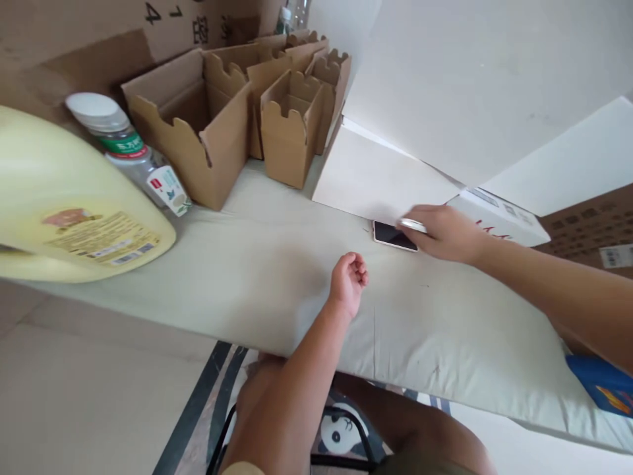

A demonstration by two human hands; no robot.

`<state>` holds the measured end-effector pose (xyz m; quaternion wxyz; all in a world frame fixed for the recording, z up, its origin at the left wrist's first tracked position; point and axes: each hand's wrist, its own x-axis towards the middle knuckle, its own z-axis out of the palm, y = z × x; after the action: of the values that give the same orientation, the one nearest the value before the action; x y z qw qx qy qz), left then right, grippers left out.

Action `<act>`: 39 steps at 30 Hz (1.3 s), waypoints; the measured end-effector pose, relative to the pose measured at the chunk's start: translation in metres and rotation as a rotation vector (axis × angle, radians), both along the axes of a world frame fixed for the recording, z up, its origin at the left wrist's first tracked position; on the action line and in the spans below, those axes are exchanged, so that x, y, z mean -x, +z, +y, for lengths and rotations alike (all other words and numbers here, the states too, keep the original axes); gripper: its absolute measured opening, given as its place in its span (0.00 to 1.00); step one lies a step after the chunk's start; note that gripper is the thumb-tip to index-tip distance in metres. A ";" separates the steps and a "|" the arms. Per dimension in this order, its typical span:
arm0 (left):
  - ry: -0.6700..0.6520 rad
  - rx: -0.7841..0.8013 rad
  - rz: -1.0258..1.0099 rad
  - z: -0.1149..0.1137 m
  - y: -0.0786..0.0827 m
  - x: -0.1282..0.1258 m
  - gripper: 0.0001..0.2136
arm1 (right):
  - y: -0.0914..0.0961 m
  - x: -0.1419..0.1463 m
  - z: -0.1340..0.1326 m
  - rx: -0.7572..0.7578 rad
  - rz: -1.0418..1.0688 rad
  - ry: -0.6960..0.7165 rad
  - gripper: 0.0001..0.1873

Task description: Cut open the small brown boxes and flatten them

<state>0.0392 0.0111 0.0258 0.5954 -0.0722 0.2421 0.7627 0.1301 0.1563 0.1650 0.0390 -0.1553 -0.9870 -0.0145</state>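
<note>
My right hand (448,232) is closed on a small white object (413,225) with a rounded edge; its kind does not show, as my fingers cover most of it. Beneath that hand a smartphone (390,235) with a dark screen and pale rim lies flat, its right end partly covered. My left hand (349,282) hovers or rests over the cloth to the left and nearer to me. Its fingers are curled into a loose fist, and nothing shows in them. A pale cloth (277,264) covers the surface under both.
Brown open cardboard boxes (289,148) stand at the back left. Beside them are a clear bottle (128,145) and a large yellow jug (74,198). White boxes (376,171) line the back right. A blue package (601,382) lies at the right edge.
</note>
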 end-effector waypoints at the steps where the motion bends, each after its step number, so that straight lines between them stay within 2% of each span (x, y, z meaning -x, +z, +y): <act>1: 0.004 -0.009 -0.018 0.000 0.000 0.000 0.10 | -0.006 0.031 -0.010 0.034 -0.033 0.108 0.13; 2: 0.008 -0.016 -0.035 0.000 0.000 0.000 0.10 | -0.011 0.062 -0.018 0.036 -0.009 0.151 0.14; 4: 0.011 -0.019 -0.064 0.000 0.001 0.000 0.11 | -0.015 0.124 -0.028 0.039 0.083 0.151 0.13; 6: 0.004 -0.017 -0.081 -0.001 0.002 0.000 0.11 | -0.015 0.179 -0.032 0.074 0.152 0.110 0.11; 8: -0.012 -0.022 -0.081 -0.002 0.003 0.002 0.11 | -0.013 0.224 -0.031 0.098 0.177 0.012 0.09; 11: -0.026 -0.018 -0.028 -0.005 0.005 0.005 0.09 | -0.010 0.265 -0.024 0.119 0.095 -0.136 0.07; 13: 0.032 0.048 0.143 -0.008 0.005 0.007 0.09 | -0.008 0.276 -0.019 0.132 0.026 -0.259 0.06; 15: 0.161 0.156 0.381 -0.012 0.004 0.011 0.11 | -0.007 0.274 -0.019 0.128 0.012 -0.334 0.05; 18: 0.405 0.297 0.606 -0.019 0.001 0.024 0.10 | -0.005 0.250 -0.027 0.154 0.055 -0.315 0.09; 20: 0.594 0.387 0.663 -0.027 -0.002 0.039 0.07 | -0.004 0.218 -0.039 0.165 0.142 -0.265 0.11; 23: 0.906 0.563 0.687 -0.040 -0.006 0.066 0.04 | -0.003 0.146 -0.064 0.076 0.276 -0.117 0.08; 24: 0.987 0.588 0.691 -0.045 -0.008 0.074 0.04 | -0.003 0.117 -0.073 0.043 0.314 -0.079 0.07; 26: 1.072 0.542 0.725 -0.054 -0.009 0.087 0.06 | -0.006 0.059 -0.089 -0.018 0.435 -0.075 0.07; 27: 1.062 0.468 0.762 -0.058 -0.010 0.090 0.09 | -0.010 0.032 -0.096 -0.041 0.524 -0.095 0.08; 29: 0.929 0.218 0.867 -0.063 -0.007 0.091 0.16 | -0.022 -0.016 -0.108 -0.032 0.630 -0.102 0.08; 32: 0.556 -0.134 1.057 -0.063 0.002 0.080 0.24 | -0.049 -0.065 -0.120 0.070 0.718 -0.285 0.07; 35: 0.312 -0.242 1.297 -0.056 0.014 0.062 0.20 | -0.075 -0.090 -0.124 0.135 0.825 -0.434 0.08; 37: 0.228 -0.257 1.428 -0.049 0.019 0.050 0.16 | -0.088 -0.098 -0.123 0.074 0.902 -0.522 0.09; 39: 0.190 -0.221 1.479 -0.042 0.019 0.041 0.17 | -0.098 -0.104 -0.120 -0.032 1.016 -0.655 0.09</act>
<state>-0.0016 -0.0306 0.0447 0.2129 0.4983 0.4934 0.6804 0.2340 0.0367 0.0673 0.5012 -0.4381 -0.7454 0.0354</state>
